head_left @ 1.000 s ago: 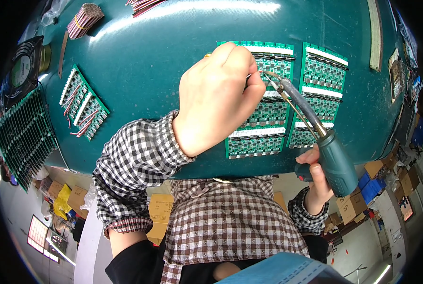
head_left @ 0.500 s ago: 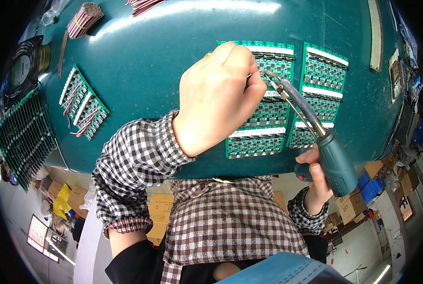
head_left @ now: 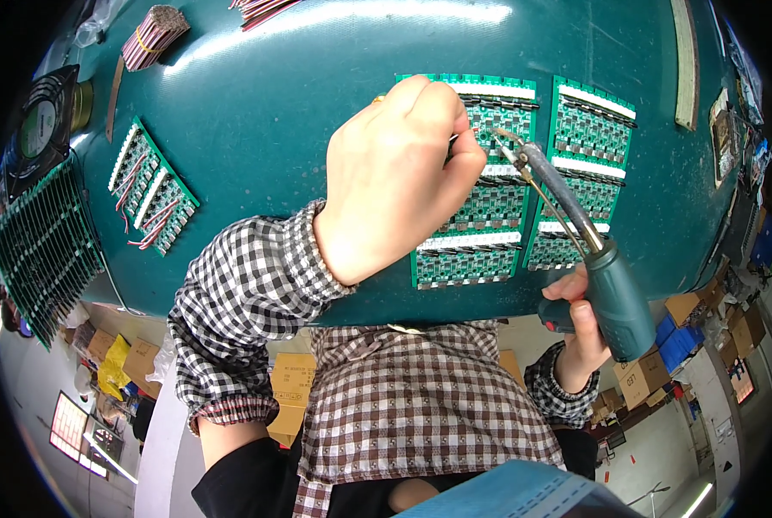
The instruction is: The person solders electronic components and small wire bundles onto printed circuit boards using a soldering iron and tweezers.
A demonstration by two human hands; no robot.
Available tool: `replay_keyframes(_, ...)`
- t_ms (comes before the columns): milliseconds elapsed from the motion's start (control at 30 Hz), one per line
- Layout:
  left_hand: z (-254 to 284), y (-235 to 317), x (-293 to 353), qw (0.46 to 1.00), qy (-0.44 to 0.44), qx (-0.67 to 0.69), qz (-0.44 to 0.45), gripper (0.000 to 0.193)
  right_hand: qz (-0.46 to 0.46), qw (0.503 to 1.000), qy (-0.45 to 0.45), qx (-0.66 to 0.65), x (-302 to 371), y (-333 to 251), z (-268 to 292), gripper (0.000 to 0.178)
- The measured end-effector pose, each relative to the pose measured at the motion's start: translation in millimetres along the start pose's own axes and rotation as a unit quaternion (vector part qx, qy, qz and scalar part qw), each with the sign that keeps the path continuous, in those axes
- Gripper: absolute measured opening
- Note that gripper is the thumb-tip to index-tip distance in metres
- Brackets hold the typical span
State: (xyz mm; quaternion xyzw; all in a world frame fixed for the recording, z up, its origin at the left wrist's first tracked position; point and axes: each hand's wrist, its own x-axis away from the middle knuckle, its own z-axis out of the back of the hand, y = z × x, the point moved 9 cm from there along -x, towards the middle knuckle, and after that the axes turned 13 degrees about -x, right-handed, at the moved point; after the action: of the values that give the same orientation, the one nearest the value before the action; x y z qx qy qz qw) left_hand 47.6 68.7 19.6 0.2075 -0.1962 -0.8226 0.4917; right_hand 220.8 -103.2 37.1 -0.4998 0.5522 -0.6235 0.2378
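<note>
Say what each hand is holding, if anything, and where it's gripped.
Right hand: soldering gun, by its green handle. Left hand: cannot tell; its curled fingers hide whatever may be pinched there.

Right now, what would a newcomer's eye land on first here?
Probably the left hand, large near the centre, covering part of a green circuit board. Next, the dark green soldering iron in the right hand, lower right, its metal tip over that board. At far left, a black fan sits by a stack of green boards.

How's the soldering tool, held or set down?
Held: your right hand grips the green soldering tool, pointing toward a circuit board.
</note>
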Motion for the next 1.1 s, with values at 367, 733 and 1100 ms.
replay_keyframes(367,1.6,-1.2,0.7,1.0,-0.001,0.001,-0.006,0.014,-0.009,1.0,-0.006,-0.009,-0.1,2.4,-2.8,0.028)
replay_keyframes(733,0.5,-3.1,1.7,1.0,0.004,0.003,0.005,0.015,-0.036,0.999,-0.005,-0.013,-1.3,6.5,-2.6,0.022)
replay_keyframes(1100,1.5,-3.3,-0.7,1.0,-0.006,0.024,0.004,0.015,-0.017,0.999,-0.009,-0.03,0.2,4.2,-3.4,0.025)
